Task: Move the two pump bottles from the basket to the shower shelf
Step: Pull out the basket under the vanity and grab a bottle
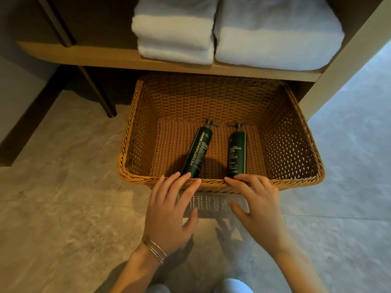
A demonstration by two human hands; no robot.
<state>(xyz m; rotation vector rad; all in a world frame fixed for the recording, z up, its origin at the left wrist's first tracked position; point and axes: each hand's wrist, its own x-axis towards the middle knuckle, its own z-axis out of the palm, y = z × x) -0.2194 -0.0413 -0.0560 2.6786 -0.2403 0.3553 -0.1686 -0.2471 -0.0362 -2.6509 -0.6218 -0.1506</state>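
The woven basket [300,144] sits on the stone-tiled floor [63,197] under a wooden shelf [84,55] of folded white towels [173,34]. Both pump bottles lie flat on the basket's bottom, pump heads at the far end. The left bottle [195,150] is dark green with pale lettering along its length and leans to the right. The right bottle [237,150], just beside it but apart, is the same dark green and lies nearly straight. The left hand [169,210], bracelets [155,249] at its wrist, stretches flat, fingers straight and spread, tips at the near rim by the left bottle's base. The right hand [257,205] mirrors it, fingers relaxed and apart, tips at the rim by the right bottle's base. Neither hand holds anything.
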